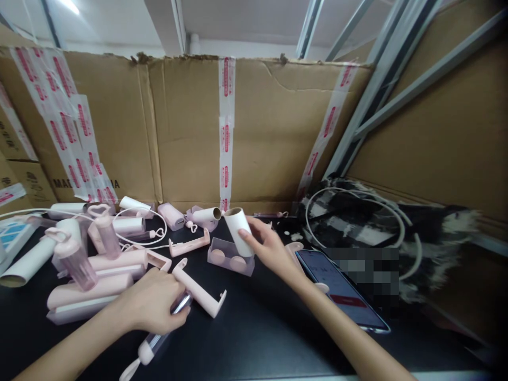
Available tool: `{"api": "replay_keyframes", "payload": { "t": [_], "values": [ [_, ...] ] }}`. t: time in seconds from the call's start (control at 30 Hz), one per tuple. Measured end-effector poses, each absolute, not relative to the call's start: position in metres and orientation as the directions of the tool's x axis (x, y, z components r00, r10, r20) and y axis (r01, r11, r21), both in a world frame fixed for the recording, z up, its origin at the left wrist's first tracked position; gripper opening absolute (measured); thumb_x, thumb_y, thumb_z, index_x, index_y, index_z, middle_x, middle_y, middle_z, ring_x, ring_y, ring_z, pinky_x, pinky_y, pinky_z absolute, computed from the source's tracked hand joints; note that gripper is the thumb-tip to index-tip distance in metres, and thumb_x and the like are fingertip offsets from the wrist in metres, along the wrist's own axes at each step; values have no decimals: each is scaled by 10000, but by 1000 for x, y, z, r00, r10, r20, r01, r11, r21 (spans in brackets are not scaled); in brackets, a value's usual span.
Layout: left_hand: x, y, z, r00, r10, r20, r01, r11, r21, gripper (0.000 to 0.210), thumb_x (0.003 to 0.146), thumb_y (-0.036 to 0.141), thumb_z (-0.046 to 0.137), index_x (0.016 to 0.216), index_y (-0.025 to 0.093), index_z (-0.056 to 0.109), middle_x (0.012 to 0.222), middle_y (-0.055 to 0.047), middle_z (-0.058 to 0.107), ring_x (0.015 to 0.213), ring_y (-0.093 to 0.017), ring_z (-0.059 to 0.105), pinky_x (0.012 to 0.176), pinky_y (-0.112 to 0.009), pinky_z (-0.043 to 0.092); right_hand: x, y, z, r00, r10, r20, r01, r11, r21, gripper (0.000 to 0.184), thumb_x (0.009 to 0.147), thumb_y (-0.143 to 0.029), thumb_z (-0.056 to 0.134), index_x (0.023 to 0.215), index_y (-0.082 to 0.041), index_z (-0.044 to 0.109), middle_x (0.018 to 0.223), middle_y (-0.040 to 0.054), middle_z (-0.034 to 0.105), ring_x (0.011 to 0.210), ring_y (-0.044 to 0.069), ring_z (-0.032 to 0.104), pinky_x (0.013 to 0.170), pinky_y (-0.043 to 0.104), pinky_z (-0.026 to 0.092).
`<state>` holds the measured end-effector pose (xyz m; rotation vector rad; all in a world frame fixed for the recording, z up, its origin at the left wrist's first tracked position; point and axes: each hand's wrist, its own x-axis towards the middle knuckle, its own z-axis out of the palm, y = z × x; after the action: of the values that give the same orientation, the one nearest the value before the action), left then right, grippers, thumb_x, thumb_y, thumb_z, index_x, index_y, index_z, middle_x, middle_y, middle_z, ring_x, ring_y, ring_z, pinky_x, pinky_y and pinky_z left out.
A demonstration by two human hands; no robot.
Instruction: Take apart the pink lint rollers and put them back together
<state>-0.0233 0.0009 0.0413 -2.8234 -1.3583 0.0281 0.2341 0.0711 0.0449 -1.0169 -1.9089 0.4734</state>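
Note:
My left hand is closed around a clear tube with a pink cap and a loop strap, just above the black table. A pale pink U-shaped holder lies beside its knuckles. In my right hand is a white paper roll with a brown cardboard core, tilted, gripped between thumb and fingers. Right under the roll sits a translucent lilac case with two round pink pieces in it; I cannot tell whether the roll touches it. Another pink U-shaped holder lies to the left.
Several pink roller parts and tubes crowd the left side, with more white rolls and a white cable. A phone lies at the right beside a dark frayed bundle. A taped cardboard wall stands behind.

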Motion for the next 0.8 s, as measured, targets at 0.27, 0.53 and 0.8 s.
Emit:
{"api": "replay_keyframes", "payload": {
  "t": [0.27, 0.53, 0.8],
  "values": [
    [-38, -4, 49, 491, 869, -64, 866, -495, -76, 179, 699, 314, 468, 626, 196, 581, 614, -39, 635, 600, -233, 611, 537, -292, 392, 235, 29, 62, -640, 747, 178, 606, 634, -481, 765, 737, -405, 649, 1386, -232, 283, 916, 42, 636, 781, 188, 602, 707, 280, 452],
    [-26, -2, 56, 579, 796, 179, 792, -601, 111, 355, 811, 505, 467, 931, 184, 560, 918, -71, 599, 847, -243, 574, 712, -343, 445, 213, 30, 52, -633, 737, 239, 615, 665, -424, 473, 842, -441, 513, 1254, -210, 485, 990, 76, 641, 857, 205, 604, 746, 299, 451],
    [45, 9, 36, 844, 514, 155, 499, -857, 127, 481, 744, 452, 617, 1116, 168, 508, 1050, -88, 576, 973, -259, 540, 813, -371, 446, 230, 98, 62, -701, 713, 28, 710, 701, -72, 200, 675, -133, 662, 837, -225, 735, 1200, 106, 529, 1072, 315, 511, 896, 433, 399]
  ]
}}
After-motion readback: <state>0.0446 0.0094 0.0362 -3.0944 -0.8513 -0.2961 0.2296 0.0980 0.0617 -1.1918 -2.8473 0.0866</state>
